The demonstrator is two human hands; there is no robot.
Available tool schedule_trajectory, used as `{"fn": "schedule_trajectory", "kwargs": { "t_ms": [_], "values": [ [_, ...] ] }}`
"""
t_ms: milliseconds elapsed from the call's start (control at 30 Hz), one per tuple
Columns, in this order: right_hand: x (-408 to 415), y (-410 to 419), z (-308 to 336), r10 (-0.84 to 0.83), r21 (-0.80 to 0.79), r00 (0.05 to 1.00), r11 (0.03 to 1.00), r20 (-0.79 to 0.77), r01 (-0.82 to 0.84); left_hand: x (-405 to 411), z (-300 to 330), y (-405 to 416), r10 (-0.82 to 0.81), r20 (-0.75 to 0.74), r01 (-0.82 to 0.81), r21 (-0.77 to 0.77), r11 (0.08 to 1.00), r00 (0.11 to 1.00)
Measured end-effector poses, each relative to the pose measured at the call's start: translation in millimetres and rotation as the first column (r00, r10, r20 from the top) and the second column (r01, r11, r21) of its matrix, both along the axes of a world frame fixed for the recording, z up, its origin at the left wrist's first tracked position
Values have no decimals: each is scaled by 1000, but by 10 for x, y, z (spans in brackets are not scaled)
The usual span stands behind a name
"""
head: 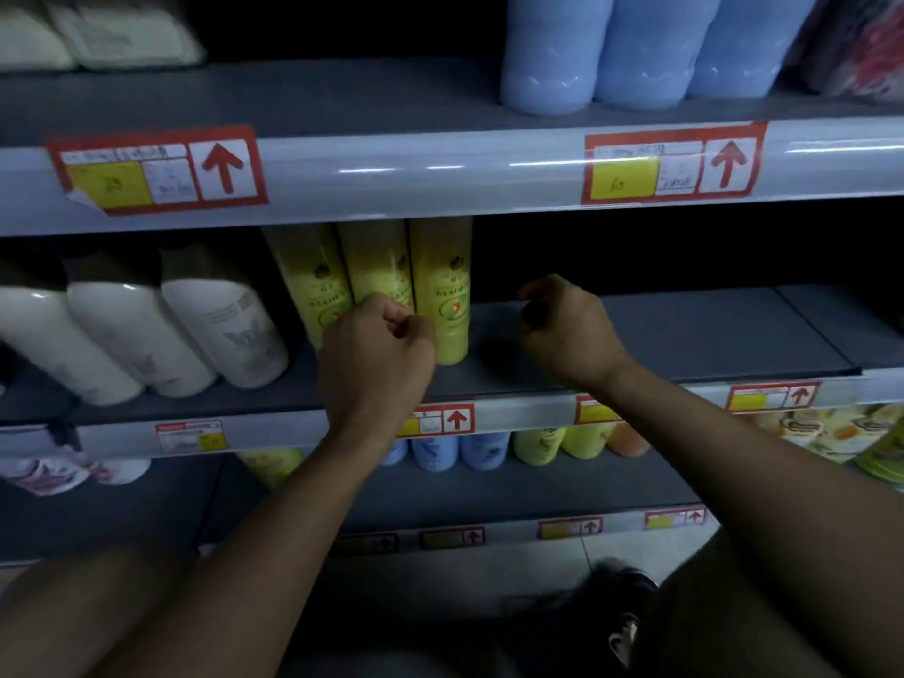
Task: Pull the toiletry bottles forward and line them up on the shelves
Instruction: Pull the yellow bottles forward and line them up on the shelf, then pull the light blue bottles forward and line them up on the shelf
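standing on the middle shelf [685, 335], item one: three yellow bottles [442, 296], upright, side by side and touching, set a little back from the shelf's front lip and left of its centre. item two: three white bottles [225, 330], to the left of the yellow ones, also in a row, appearing tilted by the wide lens. right of the yellow group the shelf surface is bare and dark toward the back. left hand [376, 354]: raised in front of the two left yellow bottles, fingers curled in toward the palm, holding nothing that can be made out; whether it touches a bottle cannot be told. right hand [562, 330]: hovering over the bare shelf just right of the yellow group, fingers loosely hooked downward, gripping nothing. both forearms reach up and forward from below, wrists bent slightly. step in hand, as judged: fronting the yellow row, with no bottle currently gripped. next move likely calls for closing a hand round a yellow bottle and drawing it to the front lip, level with its neighbours. adjacent: price labels [156, 168] with red arrows on the rail above; blue rolls [553, 56] on the top shelf; pastel bottles [435, 450] on the shelf below.
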State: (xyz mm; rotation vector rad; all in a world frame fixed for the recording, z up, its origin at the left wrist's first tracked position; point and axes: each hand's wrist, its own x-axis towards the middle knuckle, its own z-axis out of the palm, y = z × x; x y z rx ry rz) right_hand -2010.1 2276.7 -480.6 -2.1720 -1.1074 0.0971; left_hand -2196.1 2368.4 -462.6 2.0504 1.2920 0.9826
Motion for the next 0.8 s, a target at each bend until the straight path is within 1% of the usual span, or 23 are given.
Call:
{"fn": "schedule_trajectory", "kwargs": {
  "t_ms": [133,233,400,567,700,800],
  "values": [
    [-25,-134,-5,49,85,999,995,-5,-49,11,137,-167,98,39,-98,-18,995,994],
    [-33,-252,13,97,138,995,986,5,-96,17,221,-323,112,80,-109,-35,993,991],
    [52,-525,9,129,193,991,973,-16,-124,79,267,-588,84,97,-79,-58,995,992],
    [209,-833,40,147,156,988,978,-44,-138,185,332,-838,40,120,-35,-43,998,992],
    [252,-1042,205,144,174,986,976,-81,-128,255,477,-922,-17,141,16,8,1000,990],
    [165,-1194,391,153,219,986,966,-66,-136,256,647,-961,-75,202,67,46,997,977]
  ]
}}
